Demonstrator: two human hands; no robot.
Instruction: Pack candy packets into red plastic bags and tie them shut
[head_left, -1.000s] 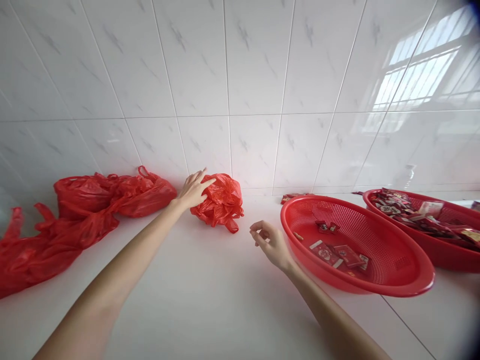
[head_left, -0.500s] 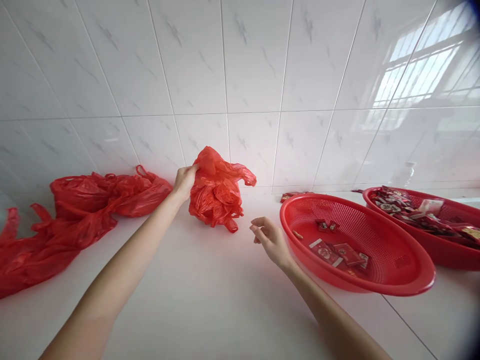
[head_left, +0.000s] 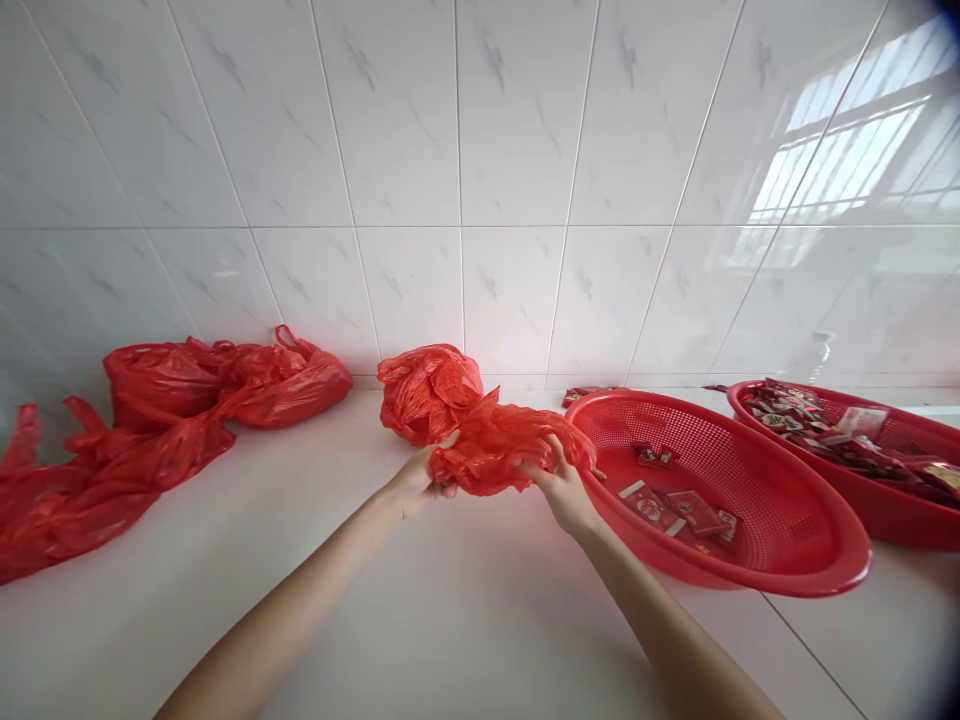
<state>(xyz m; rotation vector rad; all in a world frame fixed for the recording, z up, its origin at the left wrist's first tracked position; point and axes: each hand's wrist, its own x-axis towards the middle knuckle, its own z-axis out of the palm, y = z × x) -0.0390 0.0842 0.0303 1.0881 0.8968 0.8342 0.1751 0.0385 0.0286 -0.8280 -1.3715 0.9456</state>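
Between my two hands stretches a crumpled red plastic bag point(head_left: 499, 445), held just over the white counter. My left hand point(head_left: 424, 480) grips its left end, with the fingertips partly hidden by the film. At the other end my right hand point(head_left: 559, 485) is closed on the bag, thumb and fingers pinching it close to the rim of a red plastic basket point(head_left: 750, 450). Behind the held bag, against the wall, rests a bunched heap of red plastic bags point(head_left: 427, 390).
Several red and brown small packets point(head_left: 697, 510) lie inside the near basket. A second red basket point(head_left: 892, 505) full of packets stands farther right. Filled red bags point(head_left: 292, 385) line the left side. White tiles point(head_left: 405, 140) close off the back of the counter point(head_left: 375, 620).
One bag has come away from the bunched heap, which now sits on the counter. My left hand has moved right and down with it, and my right hand has taken hold of its other end.
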